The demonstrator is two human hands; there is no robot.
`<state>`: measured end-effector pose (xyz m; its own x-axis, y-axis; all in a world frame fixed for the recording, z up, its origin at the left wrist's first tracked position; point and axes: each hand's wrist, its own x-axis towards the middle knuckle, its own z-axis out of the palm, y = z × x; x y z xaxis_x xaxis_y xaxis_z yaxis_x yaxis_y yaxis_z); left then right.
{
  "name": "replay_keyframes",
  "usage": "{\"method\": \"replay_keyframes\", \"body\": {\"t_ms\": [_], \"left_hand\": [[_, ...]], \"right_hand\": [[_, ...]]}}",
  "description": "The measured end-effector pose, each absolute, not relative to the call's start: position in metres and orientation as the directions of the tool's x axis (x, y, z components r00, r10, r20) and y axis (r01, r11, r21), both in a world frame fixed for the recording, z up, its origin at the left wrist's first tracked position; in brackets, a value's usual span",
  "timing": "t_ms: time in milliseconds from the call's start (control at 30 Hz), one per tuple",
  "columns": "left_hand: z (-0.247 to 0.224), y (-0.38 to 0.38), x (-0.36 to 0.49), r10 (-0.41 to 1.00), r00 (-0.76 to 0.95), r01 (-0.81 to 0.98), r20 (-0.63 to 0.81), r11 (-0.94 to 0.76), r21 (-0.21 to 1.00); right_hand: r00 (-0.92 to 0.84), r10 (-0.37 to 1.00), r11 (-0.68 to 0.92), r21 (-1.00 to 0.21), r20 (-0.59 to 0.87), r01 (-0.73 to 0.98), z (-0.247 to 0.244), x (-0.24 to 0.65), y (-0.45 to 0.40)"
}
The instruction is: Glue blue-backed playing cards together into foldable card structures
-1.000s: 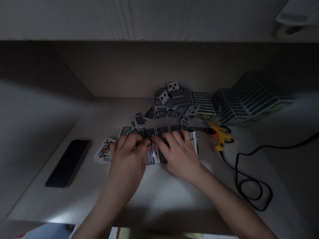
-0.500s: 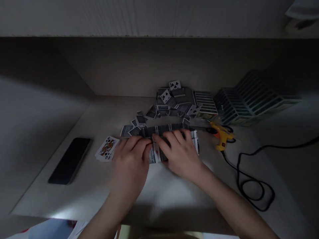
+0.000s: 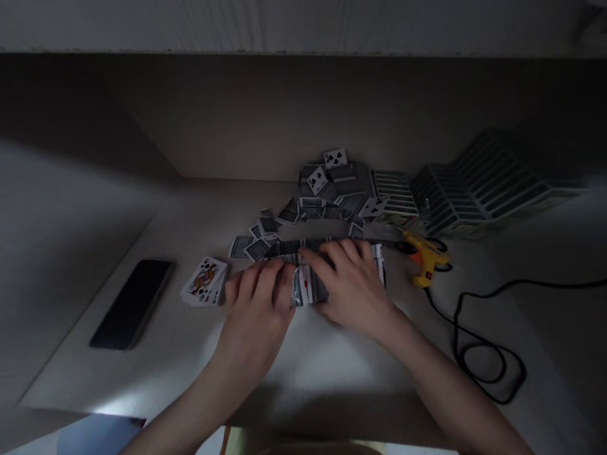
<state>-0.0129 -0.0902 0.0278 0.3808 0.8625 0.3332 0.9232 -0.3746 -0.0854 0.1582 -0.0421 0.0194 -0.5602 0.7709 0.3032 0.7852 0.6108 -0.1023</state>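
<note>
My left hand and my right hand both grip a strip of joined playing cards, patterned backs outward, on the desk. Left fingers curl over its left end; right fingers bend over its right part, and the far end sticks out past them. Between the hands, a white seam with a small red mark shows. My palms hide much of the strip. Close to my left hand lies a fanned stack of playing cards, a queen on top. Behind the strip are loose, folded card pieces.
A black phone lies at the left. At the right is a yellow glue gun with a coiled black cord. Pleated card structures and a heap of cards stand at the back, under an overhead shelf.
My left hand has shifted slightly right, its fingers now curled further over the strip, and more of the white seam shows. The right hand keeps its hold. The view has moved slightly.
</note>
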Motion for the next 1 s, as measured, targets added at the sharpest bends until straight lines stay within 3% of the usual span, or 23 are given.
{"method": "replay_keyframes", "body": {"t_ms": [367,467,600,833,1000], "left_hand": [[0.025,-0.08,-0.017,0.886,0.287,0.941,0.364,-0.331,0.063],[0.026,-0.073,-0.024,0.865,0.345,0.909,0.365,-0.404,0.098],[0.024,-0.062,-0.031,0.842,0.416,0.827,0.342,-0.507,0.243],[0.021,-0.055,-0.025,0.891,0.237,0.841,0.388,-0.388,0.378],[0.019,-0.054,-0.018,0.939,0.041,0.815,0.341,-0.229,0.532]], "right_hand": [[-0.545,0.788,0.597,-0.136,0.287,0.791,0.021,0.162,-0.04],[-0.551,0.78,0.607,-0.144,0.297,0.782,0.021,0.163,-0.04],[-0.548,0.782,0.605,-0.153,0.296,0.781,0.021,0.165,-0.04],[-0.547,0.77,0.616,-0.162,0.328,0.771,0.021,0.168,-0.038],[-0.544,0.758,0.644,-0.285,0.36,0.71,0.028,0.172,-0.04]]}}
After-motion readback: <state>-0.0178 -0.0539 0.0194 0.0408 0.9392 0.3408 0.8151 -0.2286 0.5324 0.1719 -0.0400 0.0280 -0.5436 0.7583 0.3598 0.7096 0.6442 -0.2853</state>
